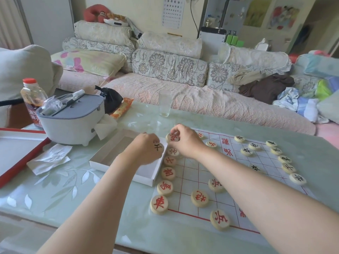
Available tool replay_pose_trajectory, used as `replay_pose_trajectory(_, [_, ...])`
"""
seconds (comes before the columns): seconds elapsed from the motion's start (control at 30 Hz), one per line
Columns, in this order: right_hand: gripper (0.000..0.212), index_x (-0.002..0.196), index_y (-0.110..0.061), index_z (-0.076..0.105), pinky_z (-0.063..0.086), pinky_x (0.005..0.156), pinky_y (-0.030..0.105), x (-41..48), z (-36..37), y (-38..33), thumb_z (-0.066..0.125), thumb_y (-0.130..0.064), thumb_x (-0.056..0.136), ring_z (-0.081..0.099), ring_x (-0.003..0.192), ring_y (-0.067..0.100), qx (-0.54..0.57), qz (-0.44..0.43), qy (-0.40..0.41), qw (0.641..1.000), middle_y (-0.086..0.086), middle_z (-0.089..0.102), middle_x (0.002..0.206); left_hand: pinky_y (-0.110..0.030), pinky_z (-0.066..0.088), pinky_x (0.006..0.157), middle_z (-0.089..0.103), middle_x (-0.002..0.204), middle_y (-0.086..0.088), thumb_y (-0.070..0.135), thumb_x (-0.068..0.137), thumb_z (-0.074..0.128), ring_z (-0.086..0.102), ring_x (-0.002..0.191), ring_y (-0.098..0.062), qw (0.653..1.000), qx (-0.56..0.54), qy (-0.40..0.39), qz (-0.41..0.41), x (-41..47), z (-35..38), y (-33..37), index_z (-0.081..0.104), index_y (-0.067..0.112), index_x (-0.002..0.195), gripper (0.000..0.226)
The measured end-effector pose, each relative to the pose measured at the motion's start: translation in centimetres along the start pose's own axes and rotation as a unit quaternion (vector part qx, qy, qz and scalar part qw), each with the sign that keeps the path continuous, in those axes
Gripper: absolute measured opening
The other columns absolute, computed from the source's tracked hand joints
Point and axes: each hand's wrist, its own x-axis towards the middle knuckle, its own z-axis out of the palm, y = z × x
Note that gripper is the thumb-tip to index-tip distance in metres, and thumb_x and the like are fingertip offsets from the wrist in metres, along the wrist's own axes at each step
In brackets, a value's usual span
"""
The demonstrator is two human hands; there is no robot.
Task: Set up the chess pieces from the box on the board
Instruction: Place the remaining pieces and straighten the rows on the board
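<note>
A paper Chinese chess board [190,182] with red lines lies on the table. Round cream pieces with red characters [159,204] stand in a column along its left edge, and black-character pieces [297,178] line the right side. My left hand [146,149] hovers over the white box [146,177] beside the board, holding a black-character piece [159,147]. My right hand [183,140] pinches a red-character piece [173,138] at the far end of the left column. The inside of the box is mostly hidden by my left arm.
A grey-white appliance [73,120] with a tissue, a sauce bottle [33,96], a black bag [110,99] and an empty glass [165,103] stand at the table's far side. A red-edged box lid [18,158] and crumpled tissue [51,158] lie left. A sofa is behind.
</note>
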Motion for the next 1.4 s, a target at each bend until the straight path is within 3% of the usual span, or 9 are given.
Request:
replay_pose_trajectory(0.13, [0.025, 0.1, -0.021, 0.06, 0.036, 0.078, 0.023, 1.4, -2.4, 4.7, 0.074, -0.032, 0.083, 0.053, 0.096, 0.014, -0.01, 0.057, 0.039, 0.998, -0.003, 0.059, 0.107, -0.025, 0.049, 0.073, 0.063, 0.108, 0.0, 0.036, 0.083, 0.063, 0.059, 0.09, -0.016, 0.996, -0.089, -0.028, 0.013, 1.0, 2.3, 3.0, 0.062, 0.023, 0.111, 0.031])
replay_pose_trajectory(0.27, [0.022, 0.094, -0.024, 0.058, 0.044, 0.078, 0.029, 3.1, -4.6, 10.4, 0.072, -0.037, 0.083, 0.058, 0.096, 0.02, -0.069, 0.129, 0.052, 0.988, 0.0, 0.065, 0.107, -0.019, 0.043, 0.058, 0.064, 0.088, 0.005, 0.044, 0.08, 0.06, 0.054, 0.067, -0.006, 0.99, -0.134, -0.044, 0.007, 2.5, 4.4, 4.9, 0.061, 0.02, 0.101, 0.032])
replay_pose_trajectory(0.33, [0.02, 0.094, -0.028, 0.057, 0.047, 0.085, 0.031, 4.2, -5.4, 12.8, 0.07, -0.038, 0.083, 0.059, 0.103, 0.022, -0.115, 0.157, 0.048, 0.98, 0.0, 0.065, 0.112, -0.024, 0.044, 0.062, 0.064, 0.086, 0.0, 0.041, 0.079, 0.059, 0.049, 0.064, -0.011, 0.989, -0.142, -0.031, 0.01, 3.2, 5.2, 5.3, 0.061, 0.014, 0.094, 0.031])
replay_pose_trajectory(0.57, [0.022, 0.105, -0.024, 0.061, 0.045, 0.085, 0.031, 8.5, -4.4, 16.8, 0.066, -0.038, 0.089, 0.058, 0.111, 0.024, -0.153, 0.177, 0.048, 0.971, 0.001, 0.064, 0.119, -0.032, 0.055, 0.07, 0.066, 0.096, 0.0, 0.029, 0.081, 0.061, 0.065, 0.079, -0.022, 0.985, -0.172, 0.003, -0.006, 5.1, 5.6, 5.5, 0.062, 0.021, 0.104, 0.025])
replay_pose_trajectory(0.93, [0.024, 0.115, -0.027, 0.063, 0.039, 0.098, 0.037, 10.2, -4.0, 16.4, 0.052, -0.033, 0.094, 0.05, 0.119, 0.031, -0.229, 0.154, 0.062, 0.959, 0.007, 0.055, 0.129, -0.019, 0.044, 0.078, 0.06, 0.111, 0.005, 0.028, 0.08, 0.066, 0.057, 0.098, -0.013, 0.984, -0.178, 0.013, 0.019, 5.7, 6.9, 5.4, 0.06, 0.026, 0.117, 0.038])
replay_pose_trajectory(1.03, [0.016, 0.102, -0.026, 0.067, 0.045, 0.088, 0.032, 8.7, -4.4, 13.8, 0.054, -0.028, 0.093, 0.059, 0.105, 0.024, -0.105, 0.125, 0.078, 0.983, 0.0, 0.061, 0.113, -0.02, 0.046, 0.078, 0.062, 0.11, 0.006, 0.027, 0.077, 0.07, 0.059, 0.097, -0.012, 0.979, -0.2, -0.003, 0.026, 5.6, 7.2, 5.7, 0.06, 0.026, 0.119, 0.043])
replay_pose_trajectory(1.17, [0.023, 0.081, -0.017, 0.066, 0.046, 0.056, 0.026, 4.8, -4.8, 9.2, 0.055, -0.031, 0.095, 0.064, 0.06, 0.02, 0.144, 0.15, -0.001, 0.978, 0.001, 0.071, 0.084, -0.019, 0.046, 0.066, 0.063, 0.102, 0.005, 0.024, 0.076, 0.071, 0.06, 0.087, -0.014, 0.979, -0.197, 0.01, 0.046, 4.7, 7.4, 6.6, 0.061, 0.024, 0.113, 0.038])
replay_pose_trajectory(1.3, [0.016, 0.088, -0.012, 0.061, 0.033, 0.049, 0.025, 0.0, -5.6, 7.4, 0.055, -0.026, 0.094, 0.06, 0.058, 0.021, 0.258, 0.16, -0.058, 0.951, 0.004, 0.067, 0.076, -0.029, 0.052, 0.067, 0.063, 0.092, 0.008, 0.025, 0.081, 0.067, 0.063, 0.083, -0.015, 0.975, -0.215, 0.009, 0.06, 3.1, 7.5, 8.6, 0.062, 0.024, 0.11, 0.03])
replay_pose_trajectory(1.4, [0.008, 0.099, -0.012, 0.062, 0.039, 0.047, 0.024, -2.7, -6.0, 8.3, 0.063, -0.012, 0.091, 0.06, 0.069, 0.021, 0.279, 0.152, -0.04, 0.947, 0.011, 0.067, 0.089, -0.02, 0.047, 0.059, 0.065, 0.102, 0.008, 0.033, 0.083, 0.068, 0.063, 0.084, -0.01, 0.971, -0.225, 0.007, 0.076, 1.8, 7.7, 10.2, 0.06, 0.026, 0.119, 0.037])
